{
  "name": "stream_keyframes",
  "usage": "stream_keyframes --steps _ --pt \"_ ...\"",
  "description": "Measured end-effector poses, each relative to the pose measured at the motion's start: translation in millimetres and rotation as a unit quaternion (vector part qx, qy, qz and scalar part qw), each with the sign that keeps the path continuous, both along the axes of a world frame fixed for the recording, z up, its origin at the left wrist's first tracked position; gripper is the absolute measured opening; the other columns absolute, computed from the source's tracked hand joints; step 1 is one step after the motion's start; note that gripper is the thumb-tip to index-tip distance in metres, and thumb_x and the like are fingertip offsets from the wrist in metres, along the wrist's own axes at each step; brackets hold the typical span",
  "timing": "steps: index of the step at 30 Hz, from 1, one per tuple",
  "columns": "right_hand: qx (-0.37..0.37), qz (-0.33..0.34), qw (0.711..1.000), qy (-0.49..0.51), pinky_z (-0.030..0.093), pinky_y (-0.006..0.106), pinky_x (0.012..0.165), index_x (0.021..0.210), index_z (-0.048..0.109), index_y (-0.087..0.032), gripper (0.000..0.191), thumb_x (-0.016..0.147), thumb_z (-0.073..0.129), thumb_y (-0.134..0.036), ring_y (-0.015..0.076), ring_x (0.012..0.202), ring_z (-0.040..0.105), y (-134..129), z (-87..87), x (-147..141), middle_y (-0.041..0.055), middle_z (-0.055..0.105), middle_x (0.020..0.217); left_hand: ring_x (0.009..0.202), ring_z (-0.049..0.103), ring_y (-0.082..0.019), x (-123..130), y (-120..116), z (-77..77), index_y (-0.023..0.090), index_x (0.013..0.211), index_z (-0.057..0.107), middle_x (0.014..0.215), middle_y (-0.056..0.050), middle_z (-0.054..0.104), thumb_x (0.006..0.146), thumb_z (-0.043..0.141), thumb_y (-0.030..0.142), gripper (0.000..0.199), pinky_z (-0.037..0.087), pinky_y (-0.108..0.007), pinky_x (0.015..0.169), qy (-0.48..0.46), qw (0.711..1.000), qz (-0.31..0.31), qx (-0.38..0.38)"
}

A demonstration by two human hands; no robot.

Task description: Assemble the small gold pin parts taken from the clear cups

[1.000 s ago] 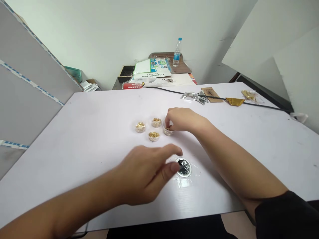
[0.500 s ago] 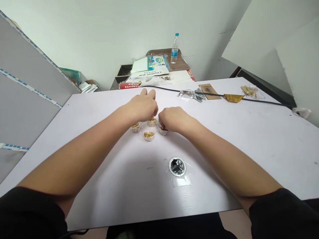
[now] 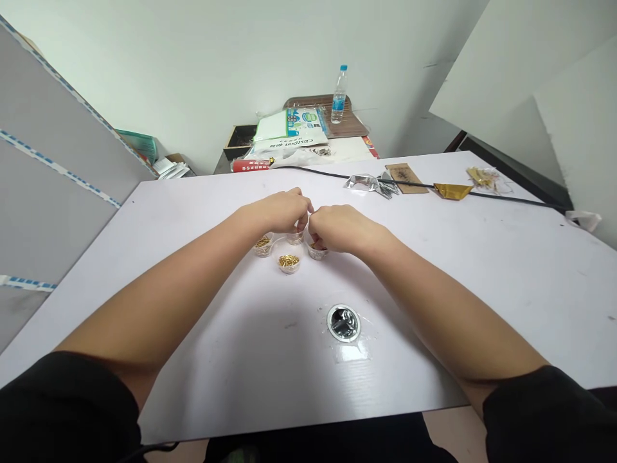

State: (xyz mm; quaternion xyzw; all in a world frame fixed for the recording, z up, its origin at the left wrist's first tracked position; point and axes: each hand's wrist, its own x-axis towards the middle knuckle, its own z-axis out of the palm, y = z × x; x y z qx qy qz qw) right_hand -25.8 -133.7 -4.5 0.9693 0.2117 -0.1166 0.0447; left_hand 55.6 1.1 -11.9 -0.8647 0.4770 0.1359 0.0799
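Two hands in cups of gold pieces; Cestbon lettering behind

Nearest, black sleeves frame the white desk. A round fitting with a pale rim and dark, shiny middle sits in its surface, a patch of clear tape just below it.

Beyond are four small clear cups of gold-coloured pieces, none with a label that shows. The front cup is untouched and well filled. Behind it to the right, the right hand dips bent fingers into the right cup; the fingers are drawn close together, but I cannot tell whether they grip anything. The left cup stands partly hidden by the left arm. At the back cup, the left hand points its fingers down, thumb side next to the right hand; whether it pinches a piece cannot be told.

Farther off, a black cable crosses the desk near silver foil, a brown card with dark marks and a plain gold packet. At the far edge a red packet bears white characters too small to read. Past it, a white pack reads "Cestbon", with Chinese characters alongside. The blue-capped bottle has a blue label, its print illegible, and stands on a brown board.
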Motion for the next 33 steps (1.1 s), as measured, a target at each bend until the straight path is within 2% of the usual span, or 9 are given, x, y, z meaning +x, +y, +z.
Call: stream_keyframes --steps 3,7,10,13,19,24,28,33 --pt "-0.002 0.001 1.000 -0.003 0.032 0.029 0.051 0.088 0.074 -0.015 0.014 0.079 0.064 -0.011 0.0248 0.075 0.068 -1 -0.8 1 0.0138 0.073 0.090 0.115 0.051 -0.025 0 1 1.3 0.016 0.082 0.074 0.122 -0.009 0.064 0.070 0.058 0.007 0.022 0.044 -0.028 0.086 0.002 1.000 -0.004 0.005" --pt "-0.003 0.005 1.000 0.003 0.033 0.029 0.053 0.089 0.074 -0.015 0.015 0.080 0.063 -0.011 0.0245 0.075 0.067 -1 -2.0 1 0.0144 0.073 0.091 0.116 0.053 -0.026 0 1 2.3 0.018 0.078 0.074 0.122 -0.008 0.064 0.072 0.060 0.010 0.017 0.044 -0.028 0.083 0.009 1.000 -0.010 0.013" --pt "0.002 0.011 1.000 0.009 0.034 0.029 0.054 0.088 0.074 -0.015 0.015 0.079 0.063 -0.011 0.0236 0.075 0.067 -2 -3.3 2 0.0131 0.073 0.091 0.099 0.062 -0.025 3 2 -0.3 0.019 0.090 0.073 0.117 -0.011 0.063 0.070 0.061 0.011 0.024 0.045 -0.029 0.075 0.010 1.000 0.008 0.017" --pt "0.013 0.015 1.000 0.012 0.034 0.029 0.054 0.086 0.073 -0.016 0.012 0.080 0.064 -0.011 0.0229 0.075 0.067 -4 -3.7 4 0.0117 0.073 0.091 0.088 0.064 -0.025 5 1 -2.7 0.017 0.095 0.072 0.113 -0.013 0.064 0.069 0.061 0.011 0.029 0.044 -0.031 0.071 0.010 1.000 0.016 0.018" --pt "0.025 0.010 0.999 0.024 0.035 0.029 0.053 0.086 0.071 -0.017 0.014 0.082 0.060 -0.011 0.0219 0.076 0.066 -10 -0.7 5 0.0102 0.072 0.097 0.090 0.063 -0.024 3 -2 1.3 0.018 0.090 0.072 0.102 -0.009 0.070 0.073 0.060 0.014 0.022 0.044 -0.029 0.073 0.021 1.000 0.008 0.015" --pt "0.037 -0.003 0.999 0.029 0.035 0.029 0.055 0.093 0.069 -0.018 0.017 0.084 0.057 -0.010 0.0225 0.078 0.065 -13 2.9 3 0.0100 0.071 0.101 0.089 0.062 -0.020 2 0 4.6 0.019 0.086 0.073 0.106 -0.005 0.072 0.075 0.060 0.016 0.017 0.042 -0.026 0.075 0.042 0.999 0.003 0.004" --pt "0.039 -0.012 0.999 0.033 0.036 0.030 0.056 0.095 0.068 -0.016 0.014 0.090 0.055 -0.017 0.0236 0.080 0.065 -13 7.7 -1 0.0112 0.070 0.103 0.086 0.061 -0.017 4 3 6.9 0.022 0.088 0.073 0.110 -0.001 0.071 0.078 0.060 0.022 0.017 0.041 -0.025 0.074 0.056 0.998 0.009 -0.008" --pt "0.095 0.009 0.995 -0.016 0.037 0.030 0.060 0.095 0.065 -0.016 0.015 0.095 0.051 -0.020 0.0234 0.085 0.063 -21 13.8 0 0.0112 0.066 0.107 0.094 0.061 -0.019 6 19 19.5 0.021 0.087 0.072 0.111 -0.002 0.068 0.078 0.062 0.024 0.015 0.042 -0.028 0.080 0.048 0.996 -0.011 -0.079"
